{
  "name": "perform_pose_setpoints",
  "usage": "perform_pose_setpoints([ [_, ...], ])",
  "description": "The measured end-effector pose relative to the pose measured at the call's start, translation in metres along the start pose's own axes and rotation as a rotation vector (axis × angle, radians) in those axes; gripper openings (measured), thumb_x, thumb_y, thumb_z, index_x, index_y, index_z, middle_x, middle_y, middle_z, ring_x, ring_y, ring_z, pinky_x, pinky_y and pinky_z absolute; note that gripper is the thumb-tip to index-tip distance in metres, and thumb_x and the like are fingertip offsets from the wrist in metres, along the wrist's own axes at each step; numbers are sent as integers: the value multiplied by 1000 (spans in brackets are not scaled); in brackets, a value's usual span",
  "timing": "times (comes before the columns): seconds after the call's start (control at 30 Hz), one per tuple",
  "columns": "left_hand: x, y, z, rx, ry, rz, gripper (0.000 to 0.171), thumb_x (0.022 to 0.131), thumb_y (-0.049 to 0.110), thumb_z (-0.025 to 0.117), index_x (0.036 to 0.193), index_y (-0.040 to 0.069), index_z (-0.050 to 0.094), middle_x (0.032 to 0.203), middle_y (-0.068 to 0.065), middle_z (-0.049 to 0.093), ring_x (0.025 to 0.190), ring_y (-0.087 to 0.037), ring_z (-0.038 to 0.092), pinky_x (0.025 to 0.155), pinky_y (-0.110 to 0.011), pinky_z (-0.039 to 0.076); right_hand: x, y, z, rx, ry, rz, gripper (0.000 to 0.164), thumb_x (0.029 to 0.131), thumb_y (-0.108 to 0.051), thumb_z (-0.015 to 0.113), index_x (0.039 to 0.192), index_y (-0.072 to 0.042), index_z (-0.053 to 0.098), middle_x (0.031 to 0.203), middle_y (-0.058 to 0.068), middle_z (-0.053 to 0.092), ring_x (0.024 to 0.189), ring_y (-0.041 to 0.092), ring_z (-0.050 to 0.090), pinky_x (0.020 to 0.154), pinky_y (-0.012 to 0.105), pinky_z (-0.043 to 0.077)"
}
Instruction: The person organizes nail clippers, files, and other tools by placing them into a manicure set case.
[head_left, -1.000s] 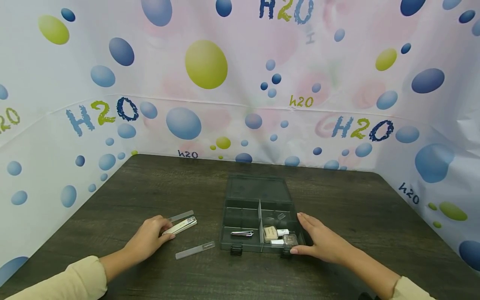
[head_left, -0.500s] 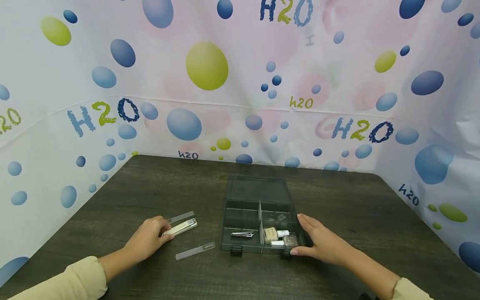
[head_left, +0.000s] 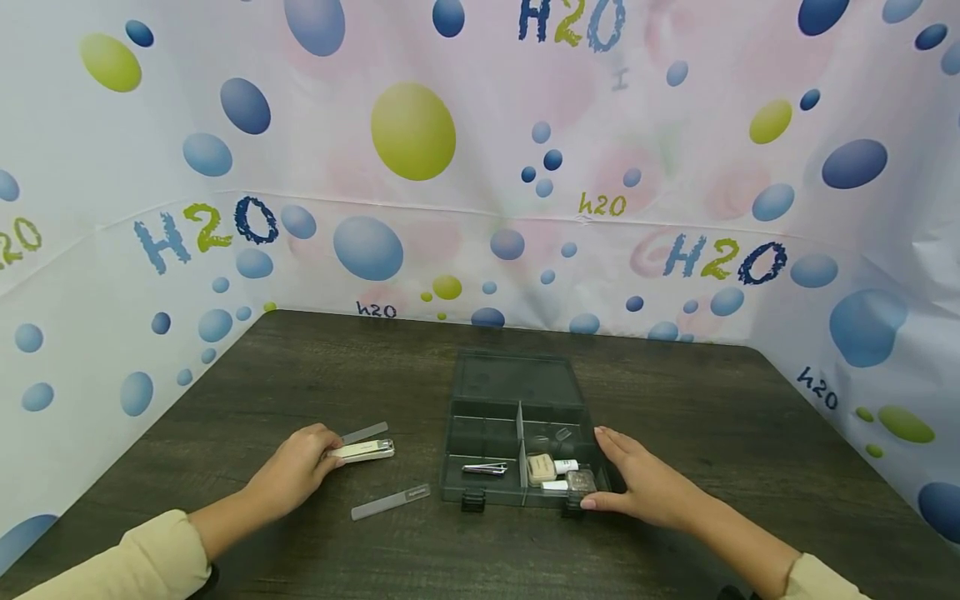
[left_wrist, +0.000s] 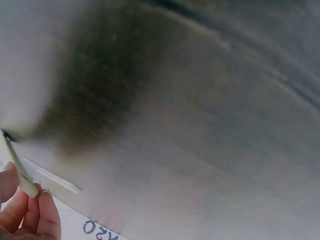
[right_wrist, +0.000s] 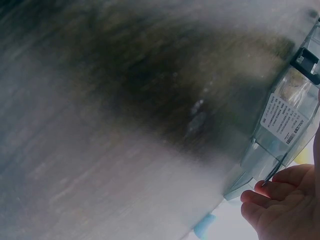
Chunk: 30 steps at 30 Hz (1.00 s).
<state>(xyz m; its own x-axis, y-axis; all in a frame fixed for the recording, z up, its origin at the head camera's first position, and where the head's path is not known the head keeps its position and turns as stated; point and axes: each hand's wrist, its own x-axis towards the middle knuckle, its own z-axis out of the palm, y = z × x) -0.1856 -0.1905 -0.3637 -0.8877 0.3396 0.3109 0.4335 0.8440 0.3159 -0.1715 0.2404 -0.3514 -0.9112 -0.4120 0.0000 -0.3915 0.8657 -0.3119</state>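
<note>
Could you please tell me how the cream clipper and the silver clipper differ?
The cream clipper looks bulkier; the silver clipper looks slimmer. The cream clipper is held by the left hand, while the silver clipper lies in the box. Both are long and narrow.

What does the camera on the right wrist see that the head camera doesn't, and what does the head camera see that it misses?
Only the right wrist view: a printed label with a barcode, on the outside of the box.

Only the head view: the person's left grip holding a cream clipper, two clear strips, and H2O lettering on the backdrop.

Both: the right grip at the box, the table and some backdrop.
</note>
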Motion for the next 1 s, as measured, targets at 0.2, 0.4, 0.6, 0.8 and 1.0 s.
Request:
perform_pose_setpoints([
  [0.2, 1, 0, -1, 16, -10, 41, 9, 75, 1, 68, 83, -3, 64, 79, -6, 60, 71, -13, 55, 58, -24, 49, 0, 1, 1, -5, 5, -4, 103, 71, -65, 58, 139, 6, 26, 141, 28, 30, 125, 46, 35, 94, 57, 39],
  [0.4, 4, 2, -3, 11, 11, 73, 9, 75, 0, 67, 83, -3, 64, 80, -7, 60, 72, -15, 56, 59, -26, 49, 0, 1, 1, -3, 5, -5, 103, 71, -65, 58, 139, 6, 26, 141, 28, 30, 125, 47, 35, 93, 58, 39],
  [0.6, 6, 6, -4, -16, 52, 103, 9, 76, 1, 67, 84, -1, 64, 82, -5, 61, 73, -14, 56, 59, -24, 49, 0, 1, 0, 0, 0, -4, 104, 71, -66, 57, 140, 5, 26, 141, 28, 29, 125, 47, 34, 94, 58, 38],
  [0.8, 9, 14, -1, -58, 141, 159, 11, 75, 1, 68, 86, 2, 63, 83, -3, 60, 68, -4, 47, 55, -19, 43, 0, 1, 1, 2, -1, -1, 104, 71, -66, 57, 140, 5, 26, 141, 28, 29, 126, 46, 34, 94, 58, 38],
  [1.0, 12, 25, 1, -116, 206, 222, 13, 76, 2, 68, 88, 4, 64, 86, -3, 61, 67, -1, 46, 53, -16, 42, 0, 1, 1, -1, 1, 0, 104, 71, -66, 57, 140, 5, 26, 142, 28, 29, 125, 46, 34, 93, 58, 39],
])
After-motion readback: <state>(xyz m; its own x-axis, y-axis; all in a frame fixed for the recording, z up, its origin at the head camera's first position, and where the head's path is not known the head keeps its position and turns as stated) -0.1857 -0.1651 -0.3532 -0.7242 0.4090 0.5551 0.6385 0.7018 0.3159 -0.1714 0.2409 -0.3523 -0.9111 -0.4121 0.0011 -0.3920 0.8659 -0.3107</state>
